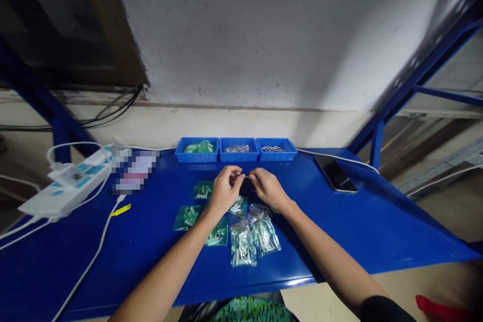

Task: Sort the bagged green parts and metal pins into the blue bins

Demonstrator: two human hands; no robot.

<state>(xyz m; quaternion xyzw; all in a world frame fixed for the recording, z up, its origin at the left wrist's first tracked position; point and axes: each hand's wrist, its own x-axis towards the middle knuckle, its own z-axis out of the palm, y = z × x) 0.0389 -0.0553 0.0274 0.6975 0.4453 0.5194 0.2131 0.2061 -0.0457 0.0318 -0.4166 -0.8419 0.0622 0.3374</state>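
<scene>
My left hand point(227, 188) and my right hand point(267, 187) meet above the middle of the blue table, fingertips pinched close together. Something small and thin sits between them, too small to name. Below my hands lie clear bags of pale pieces point(242, 246), overlapping one another. Green-tinted bags point(187, 216) with similar pale pieces lie to the left, partly hidden by my left hand and forearm. Just beyond my hands stand three blue bins: the left bin point(196, 157) holds green bags, the middle bin point(239, 157) clear bags, the right bin point(277, 156) thin metal pieces.
A dark phone point(335, 173) lies at the right of the blue table point(151, 251). On the left are a white power strip point(71, 186), cables, a blurred-out flat object point(136, 173) and a yellow tag point(121, 210). A wall rises behind; blue frame posts flank the table.
</scene>
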